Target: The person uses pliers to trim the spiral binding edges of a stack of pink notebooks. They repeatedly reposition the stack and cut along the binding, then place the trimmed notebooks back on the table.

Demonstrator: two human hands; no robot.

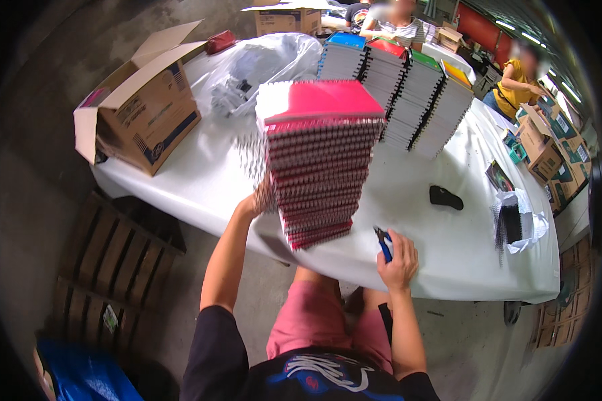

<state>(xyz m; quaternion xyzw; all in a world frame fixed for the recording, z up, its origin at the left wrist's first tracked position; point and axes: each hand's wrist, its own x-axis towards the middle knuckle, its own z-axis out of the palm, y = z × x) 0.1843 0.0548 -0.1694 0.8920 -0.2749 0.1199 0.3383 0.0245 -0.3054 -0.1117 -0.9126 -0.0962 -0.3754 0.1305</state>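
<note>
A tall stack of spiral-bound notebooks point(321, 167) with pink-red covers stands near the table's front edge. At the stack's lower left is my left hand point(262, 198), smeared by motion, its fingers mostly hidden. A blurred row of wire coils point(251, 157) shows just above that hand; whether the hand grips it or the stack, I cannot tell. My right hand point(400, 262) rests at the table edge, right of the stack, closed around blue-handled cutting pliers point(384, 246). The dark jaws of the pliers point away from me.
Taller spiral notebook stacks point(388, 87) with blue, red, green and yellow tops stand behind. An open carton point(150, 113) and crumpled clear plastic point(267, 63) lie left. A black object point(446, 198) and a white bag point(520, 224) lie right. Co-workers point(515, 80) stand beyond.
</note>
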